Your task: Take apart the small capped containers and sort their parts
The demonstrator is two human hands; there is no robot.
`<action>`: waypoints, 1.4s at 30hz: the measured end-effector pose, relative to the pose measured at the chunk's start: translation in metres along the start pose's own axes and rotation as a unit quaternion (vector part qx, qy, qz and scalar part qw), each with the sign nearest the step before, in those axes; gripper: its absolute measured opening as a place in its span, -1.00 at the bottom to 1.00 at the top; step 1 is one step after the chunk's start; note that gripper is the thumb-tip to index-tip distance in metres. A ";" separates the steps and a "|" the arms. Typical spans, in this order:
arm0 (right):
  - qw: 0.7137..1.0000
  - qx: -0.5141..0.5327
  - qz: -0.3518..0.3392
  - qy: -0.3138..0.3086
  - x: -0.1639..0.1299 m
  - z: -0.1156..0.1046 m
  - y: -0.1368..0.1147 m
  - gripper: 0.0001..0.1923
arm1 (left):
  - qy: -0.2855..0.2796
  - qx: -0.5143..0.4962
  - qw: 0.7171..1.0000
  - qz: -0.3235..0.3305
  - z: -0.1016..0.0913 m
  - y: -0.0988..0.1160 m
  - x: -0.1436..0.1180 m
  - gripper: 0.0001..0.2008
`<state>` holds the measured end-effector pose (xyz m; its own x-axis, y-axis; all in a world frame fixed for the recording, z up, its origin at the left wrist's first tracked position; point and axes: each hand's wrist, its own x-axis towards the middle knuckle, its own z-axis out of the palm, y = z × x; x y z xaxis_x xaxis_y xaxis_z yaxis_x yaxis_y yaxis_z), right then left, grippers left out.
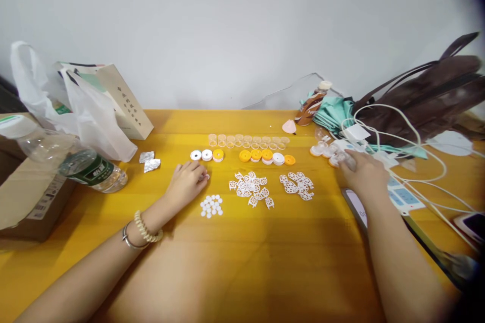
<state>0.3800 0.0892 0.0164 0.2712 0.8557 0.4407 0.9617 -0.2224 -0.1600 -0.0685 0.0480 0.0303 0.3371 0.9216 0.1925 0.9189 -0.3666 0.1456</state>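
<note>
My left hand rests on the table with its fingers curled around a small whitish round piece, mostly hidden under the fingertips. Just in front of it lies a pile of small white discs. At the right, my right hand closes on a clear rounded plastic piece, above a cluster of clear-topped round pieces. Between the hands are two piles of white openwork plastic parts. Behind these stand white and orange rings in a row, and farther back a row of clear cups.
A water bottle, a cardboard box and bags stand left. Foil pieces lie nearby. A phone, a power strip, white cables, a brown bottle and a dark bag crowd the right.
</note>
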 end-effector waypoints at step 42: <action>0.639 0.651 -0.067 -0.404 -0.154 -0.042 -0.169 -0.72 | -0.153 -0.580 0.800 -0.010 0.019 0.113 -0.067 -0.78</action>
<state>0.1773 -0.0244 0.0131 -0.4245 0.9053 0.0128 -0.0171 0.0062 -0.9998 0.0171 -0.0528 0.0151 0.5231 0.8513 -0.0418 0.1755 -0.0596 0.9827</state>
